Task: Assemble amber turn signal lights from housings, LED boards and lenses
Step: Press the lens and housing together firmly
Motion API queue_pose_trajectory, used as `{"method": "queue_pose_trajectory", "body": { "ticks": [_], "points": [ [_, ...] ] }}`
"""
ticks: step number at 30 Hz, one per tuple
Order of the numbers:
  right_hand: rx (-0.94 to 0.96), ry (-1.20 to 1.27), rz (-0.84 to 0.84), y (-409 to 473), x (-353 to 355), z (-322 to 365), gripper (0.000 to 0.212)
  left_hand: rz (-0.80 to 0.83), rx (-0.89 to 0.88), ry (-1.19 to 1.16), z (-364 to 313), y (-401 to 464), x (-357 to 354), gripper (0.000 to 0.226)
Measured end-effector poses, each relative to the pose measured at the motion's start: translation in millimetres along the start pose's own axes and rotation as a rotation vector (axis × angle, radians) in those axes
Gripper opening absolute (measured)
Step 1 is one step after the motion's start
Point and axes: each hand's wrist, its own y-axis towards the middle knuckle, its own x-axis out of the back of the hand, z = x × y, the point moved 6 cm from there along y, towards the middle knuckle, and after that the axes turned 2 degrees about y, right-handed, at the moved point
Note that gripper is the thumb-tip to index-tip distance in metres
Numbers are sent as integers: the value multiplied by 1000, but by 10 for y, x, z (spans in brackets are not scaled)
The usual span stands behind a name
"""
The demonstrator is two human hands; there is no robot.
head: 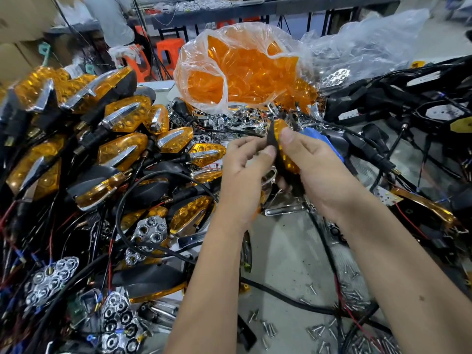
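- Both hands grip one amber light [286, 149], held above the table [281, 251].
- L hand [240, 172] pinches its black back; R hand [314, 172] thumb on lens.
- Bag of lenses [245, 70] just behind light; finished lights [107, 139] piled to its left.

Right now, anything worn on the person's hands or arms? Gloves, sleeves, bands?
Nothing visible. The left hand and the right hand are bare, without gloves, rings or tape. Both forearms are uncovered down to the frame edge: no sleeves, watch or wrist strap in view.
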Motion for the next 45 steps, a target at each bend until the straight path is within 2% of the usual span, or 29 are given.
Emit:
{"method": "queue_pose_trajectory", "body": {
  "ticks": [4, 9, 12, 14, 17, 24, 26, 30, 34, 38, 41, 45],
  "points": [
    [92, -411, -49, -10, -84, 85, 50, -128, -44, 53, 38, -6, 66, 41],
    [64, -707, -372, -55, 31, 89, 57, -160, -148, 142, 40, 35, 111, 12],
    [91, -776, -481, -69, 69, 164, 57, -110, -87, -28, 61, 25, 72, 10],
    [50, -781, -531, -71, 122, 186, 52, -61, 21, -173, 103, 9, 23, 8],
    [5, -739, -611, -87, 170, 182, 51, -18, 99, -263, 161, 16, -2, 23],
    [223, -852, -833, -203, 133, 341, 51, 138, 233, -407, 195, 2, -110, 41],
    [270, -884, -850, -218, 120, 362, 50, 138, 237, -424, 196, 9, -103, 38],
    [338, -937, -832, -243, 81, 353, 42, 131, 221, -432, 202, 4, -78, 19],
    [432, -946, -850, -290, 59, 409, 38, 132, 179, -433, 149, 0, -76, 25],
    [530, -850, -836, -322, 64, 391, 40, 158, 121, -439, 97, -21, -66, 32],
    [647, -763, -867, -392, 98, 414, 42, 242, 96, -460, 47, -51, -88, 40],
    [771, -753, -914, -465, 62, 445, 42, 367, 78, -485, -12, -79, -72, 32]
  ]
}}
